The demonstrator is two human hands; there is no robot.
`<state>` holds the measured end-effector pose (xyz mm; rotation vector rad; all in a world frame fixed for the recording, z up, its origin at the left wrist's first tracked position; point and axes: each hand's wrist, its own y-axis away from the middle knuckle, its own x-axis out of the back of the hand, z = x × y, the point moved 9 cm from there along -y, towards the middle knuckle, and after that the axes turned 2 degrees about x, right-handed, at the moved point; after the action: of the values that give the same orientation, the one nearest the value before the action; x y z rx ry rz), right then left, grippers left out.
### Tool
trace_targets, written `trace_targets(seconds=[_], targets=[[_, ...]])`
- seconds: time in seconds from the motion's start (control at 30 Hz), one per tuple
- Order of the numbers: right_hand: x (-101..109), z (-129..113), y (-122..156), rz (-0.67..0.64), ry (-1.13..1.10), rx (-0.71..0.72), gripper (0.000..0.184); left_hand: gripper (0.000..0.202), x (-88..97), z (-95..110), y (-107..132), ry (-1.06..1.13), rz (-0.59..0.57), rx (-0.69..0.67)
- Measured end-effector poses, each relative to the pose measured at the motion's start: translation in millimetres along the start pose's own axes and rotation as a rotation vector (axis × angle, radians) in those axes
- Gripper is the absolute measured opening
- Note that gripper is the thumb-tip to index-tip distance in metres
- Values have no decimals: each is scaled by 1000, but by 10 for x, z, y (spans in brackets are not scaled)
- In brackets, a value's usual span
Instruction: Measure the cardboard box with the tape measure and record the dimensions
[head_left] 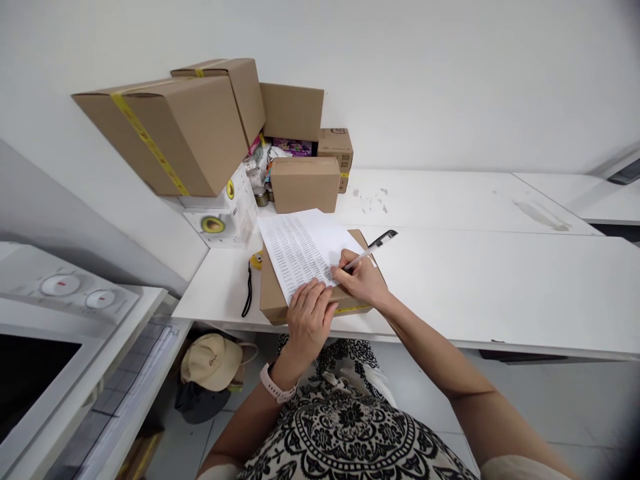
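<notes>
A printed sheet of paper [300, 247] with rows of small text lies on a flat cardboard box [273, 300] on the white table [475, 280]. My left hand [309, 317] rests flat on the sheet's near edge, fingers stretched out. My right hand [361, 279] grips a pen [373, 247] with a black cap, its tip touching the paper's lower right part.
Several cardboard boxes [175, 133] are stacked at the table's far left, with a white avocado-print box [223, 217] and a small brown box [305, 183]. A black lanyard [247, 293] lies beside the flat box. A beige cap [213, 360] sits below; white equipment [65, 293] stands left.
</notes>
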<state>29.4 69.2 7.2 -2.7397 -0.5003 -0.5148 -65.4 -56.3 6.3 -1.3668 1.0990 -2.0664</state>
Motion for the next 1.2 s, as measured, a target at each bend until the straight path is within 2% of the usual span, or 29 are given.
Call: trace_targets(seconds=[0.37,0.67,0.83,1.2], targets=[[37,34,6,46,-24,-15,25,19,23,17,-19,-1,14,-7],[19,15,22,27,-32,-18,27,22,6,6,-8,5,7,-2],[40,88,-17,24,-48,-23,26,24,6,3,-8,7,0,-3],[28,191,-20,3,-58,10,27,27,-43,31,-28,-39,-77,-2]])
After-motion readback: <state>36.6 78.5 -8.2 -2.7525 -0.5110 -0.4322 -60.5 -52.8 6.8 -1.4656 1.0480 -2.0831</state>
